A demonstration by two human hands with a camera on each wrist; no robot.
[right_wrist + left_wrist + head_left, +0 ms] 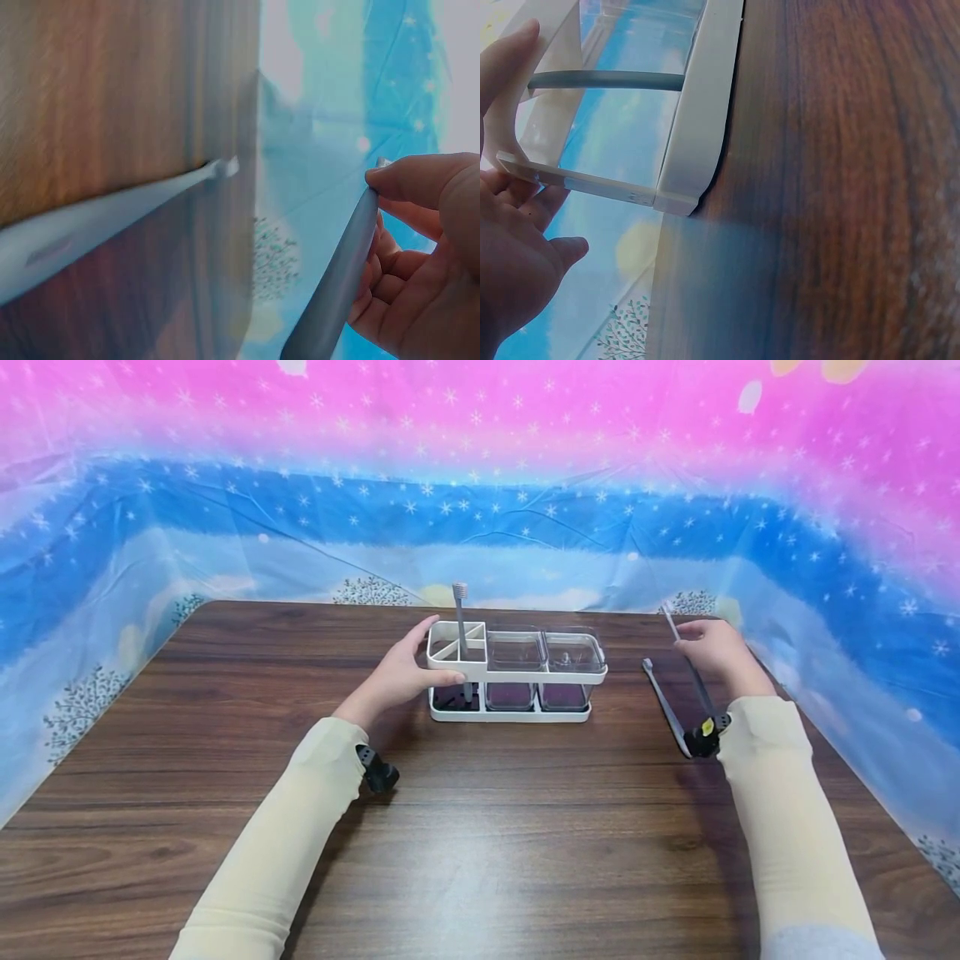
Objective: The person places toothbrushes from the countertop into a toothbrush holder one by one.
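Note:
My left hand (397, 675) grips the left end of a white toothbrush holder (534, 677), thumb along its front and fingers behind the upper rim. A grey toothbrush (460, 614) stands bristles up in the holder's left, divided section. Two clear cups (573, 653) sit side by side in its middle and right sections. Over at the right, my right hand (718, 650) pinches a second grey toothbrush (334, 289) between thumb and fingers, lifted at a tilt. Left of that hand, a third toothbrush (666, 707) lies on the table, its handle end partly hidden by the wrist camera.
The brown wooden table (480, 827) is bordered at the back and sides by a pink and blue patterned cloth (480, 510). Black wrist cameras (378, 770) stick out from both sleeves, the right one close above the lying toothbrush.

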